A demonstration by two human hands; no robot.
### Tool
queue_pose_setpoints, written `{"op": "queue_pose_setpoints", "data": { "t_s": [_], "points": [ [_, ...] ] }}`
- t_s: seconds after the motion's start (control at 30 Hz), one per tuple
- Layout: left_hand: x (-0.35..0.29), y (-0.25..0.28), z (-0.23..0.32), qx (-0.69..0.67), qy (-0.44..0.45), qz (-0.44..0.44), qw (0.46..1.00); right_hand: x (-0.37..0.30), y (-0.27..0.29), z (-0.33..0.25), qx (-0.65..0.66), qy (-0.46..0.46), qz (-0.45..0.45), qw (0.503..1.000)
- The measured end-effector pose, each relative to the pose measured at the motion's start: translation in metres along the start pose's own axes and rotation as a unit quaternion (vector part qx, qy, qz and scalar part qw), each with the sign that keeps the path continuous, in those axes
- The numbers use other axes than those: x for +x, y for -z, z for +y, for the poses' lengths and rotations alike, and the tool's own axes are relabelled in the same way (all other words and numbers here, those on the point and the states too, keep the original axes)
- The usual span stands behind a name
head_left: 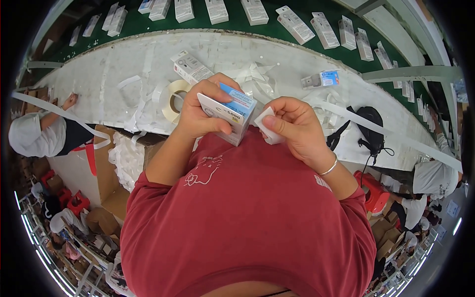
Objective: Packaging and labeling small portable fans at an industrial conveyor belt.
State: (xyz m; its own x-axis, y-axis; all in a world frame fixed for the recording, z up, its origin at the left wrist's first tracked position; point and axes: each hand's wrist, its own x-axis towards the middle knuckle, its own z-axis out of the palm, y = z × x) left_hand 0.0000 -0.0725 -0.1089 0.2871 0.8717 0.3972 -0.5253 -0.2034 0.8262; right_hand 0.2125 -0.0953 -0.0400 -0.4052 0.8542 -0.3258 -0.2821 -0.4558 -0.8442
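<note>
My left hand (202, 110) is closed round a small blue and white carton (238, 110), tilted in front of my chest. Between the thumb and fingers of my right hand (299, 129) is a small folded white piece (268, 129), perhaps paper or cloth; I cannot tell which. It is close to the right side of the carton. Just beyond my left hand lie another white carton (190, 68) and a roll of pale tape (171, 100). Farther right on the table rests a blue and white package (320, 79).
A green conveyor belt (230, 28) carries several cartons along the table's far side. White strips and clear film (257, 79) lie about. A black bag (370, 127) sits right; an open cardboard box (110, 183) with white bags stands left. People work on both sides.
</note>
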Motion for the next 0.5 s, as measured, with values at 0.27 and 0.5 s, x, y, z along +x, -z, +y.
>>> {"op": "queue_pose_setpoints", "data": {
  "t_s": [0.27,0.5],
  "points": [
    [0.006,-0.007,0.014,0.046,-0.046,-0.041,0.997,-0.006,-0.011,-0.013,0.007,-0.019,-0.012,1.000],
    [0.011,-0.011,0.018,0.085,-0.072,-0.047,0.993,-0.007,-0.018,-0.025,0.027,-0.045,-0.037,0.998]
  ]
}}
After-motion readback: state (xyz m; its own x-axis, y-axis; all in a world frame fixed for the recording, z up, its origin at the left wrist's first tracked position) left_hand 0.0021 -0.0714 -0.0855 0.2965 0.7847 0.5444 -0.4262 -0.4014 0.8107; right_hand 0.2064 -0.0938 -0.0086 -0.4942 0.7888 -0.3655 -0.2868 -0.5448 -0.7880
